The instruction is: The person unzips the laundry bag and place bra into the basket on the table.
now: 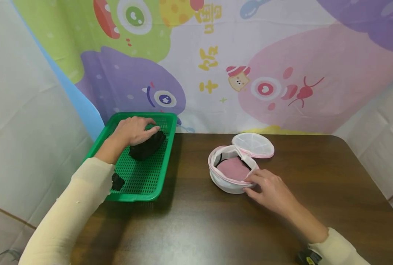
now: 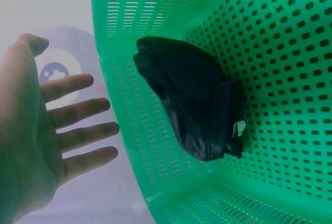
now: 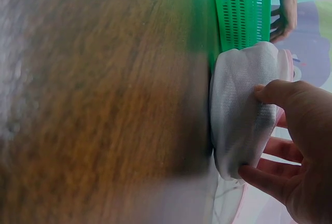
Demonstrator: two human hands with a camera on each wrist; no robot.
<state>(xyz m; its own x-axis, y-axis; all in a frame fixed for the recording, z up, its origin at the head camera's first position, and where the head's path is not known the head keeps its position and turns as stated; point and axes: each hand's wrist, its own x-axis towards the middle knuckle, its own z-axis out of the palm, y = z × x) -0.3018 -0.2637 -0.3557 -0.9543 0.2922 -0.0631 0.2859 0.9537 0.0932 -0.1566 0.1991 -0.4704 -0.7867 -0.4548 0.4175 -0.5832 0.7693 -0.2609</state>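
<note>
My left hand [image 1: 135, 130] hovers over the green basket [image 1: 168, 162], above a folded black garment [image 1: 146, 147] with moulded, cup-like curves. In the left wrist view its fingers are spread and apart from the garment [image 2: 187, 94], which shows a small white tag. On the table, a round white mesh laundry bag [image 1: 227, 186] with pink trim stands unzipped, its lid [image 1: 253, 144] folded back. Inside lies a pink garment [image 1: 233, 168] with black edging. My right hand [image 1: 269, 189] pinches the bag's near right rim, thumb against the outer mesh [image 3: 244, 99] in the right wrist view.
A smaller black piece [image 1: 117, 182] lies in the basket's near left, partly behind the left sleeve. The brown table [image 1: 196, 224] meets a cartoon-printed cloth [image 1: 209, 110] at the back. Pale walls stand at both sides.
</note>
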